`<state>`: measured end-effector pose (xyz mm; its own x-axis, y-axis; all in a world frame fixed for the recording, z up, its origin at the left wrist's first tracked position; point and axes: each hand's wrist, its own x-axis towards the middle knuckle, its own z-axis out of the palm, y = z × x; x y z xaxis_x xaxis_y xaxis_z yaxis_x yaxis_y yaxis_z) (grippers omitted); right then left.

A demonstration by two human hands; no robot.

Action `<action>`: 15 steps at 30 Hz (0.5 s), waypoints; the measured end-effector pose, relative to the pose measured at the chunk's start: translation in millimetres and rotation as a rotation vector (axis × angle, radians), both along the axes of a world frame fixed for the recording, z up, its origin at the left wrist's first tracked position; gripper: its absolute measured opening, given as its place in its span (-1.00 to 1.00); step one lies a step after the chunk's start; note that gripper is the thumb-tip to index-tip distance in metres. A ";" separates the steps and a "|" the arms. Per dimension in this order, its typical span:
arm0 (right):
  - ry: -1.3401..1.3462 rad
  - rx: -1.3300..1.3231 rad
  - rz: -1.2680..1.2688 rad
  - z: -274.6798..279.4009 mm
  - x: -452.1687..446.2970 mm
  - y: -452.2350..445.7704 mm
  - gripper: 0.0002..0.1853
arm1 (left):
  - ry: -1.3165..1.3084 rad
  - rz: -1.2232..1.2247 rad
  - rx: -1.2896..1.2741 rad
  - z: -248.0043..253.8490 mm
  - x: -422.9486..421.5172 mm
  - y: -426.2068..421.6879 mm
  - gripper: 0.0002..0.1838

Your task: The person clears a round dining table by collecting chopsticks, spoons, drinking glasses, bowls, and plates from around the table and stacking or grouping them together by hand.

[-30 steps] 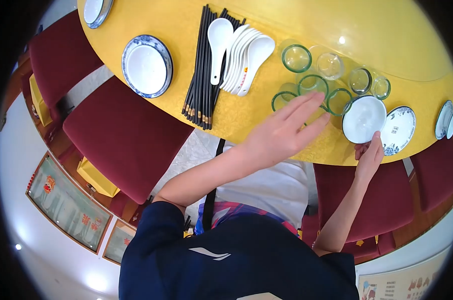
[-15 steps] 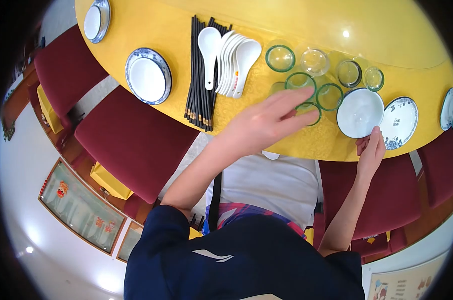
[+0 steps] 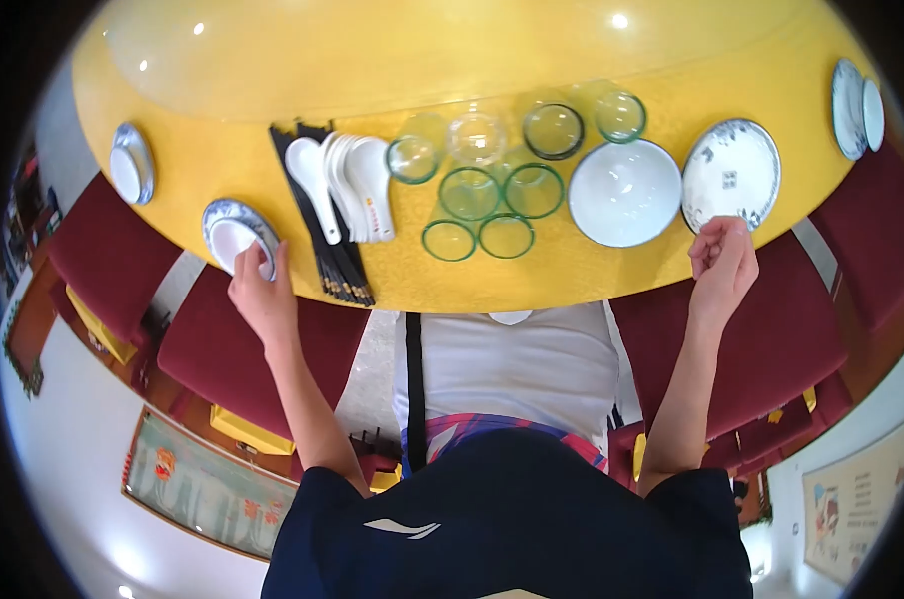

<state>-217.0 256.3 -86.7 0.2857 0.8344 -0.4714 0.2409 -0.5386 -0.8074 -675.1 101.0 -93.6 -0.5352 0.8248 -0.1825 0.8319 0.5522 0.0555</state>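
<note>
At the table's left front, my left hand [image 3: 261, 299] grips the near side of a small white bowl [image 3: 230, 236], with fingers over its rim and the thumb at the right. This bowl sits on a blue-rimmed plate [image 3: 212, 216]. My right hand [image 3: 724, 266] has its fingers curled in and overlaps the near edge of a white plate with blue floral decoration [image 3: 731, 160]. I see nothing in that hand; whether it touches the plate I cannot tell. Left of this plate stands a white bowl with a dark rim [image 3: 625, 194].
Several green-rimmed glasses [image 3: 469, 192] stand mid-table, near white spoons [image 3: 356, 185] lying on black chopsticks [image 3: 344, 272]. More dishes lie at the far left [image 3: 130, 172] and far right [image 3: 849, 110]. Dark red chairs [image 3: 257, 349] line the front edge of the yellow-covered table [image 3: 532, 285].
My left hand has moved from above the glasses to the bowl at left. My right hand has left the dark-rimmed bowl for the floral plate's edge. The view has shifted.
</note>
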 end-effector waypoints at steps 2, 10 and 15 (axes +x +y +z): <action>-0.024 0.006 -0.047 0.1 0.8 0.4 -0.63 | 0.049 -0.103 -0.027 4.4 2.8 4.7 -0.76; -0.093 0.119 0.069 -6.3 16.5 -1.8 -0.67 | -0.136 0.121 0.368 44.2 17.9 8.5 -0.82; -0.203 0.250 -0.102 -7.2 71.9 64.5 -0.72 | -0.178 -0.218 0.506 87.3 109.2 60.7 -0.90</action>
<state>-145.2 320.8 -93.9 0.4404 0.8794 -0.1806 0.3659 -0.3595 -0.8584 -565.9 161.8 -6.2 -0.3403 0.9206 0.1915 0.8772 0.2374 0.4174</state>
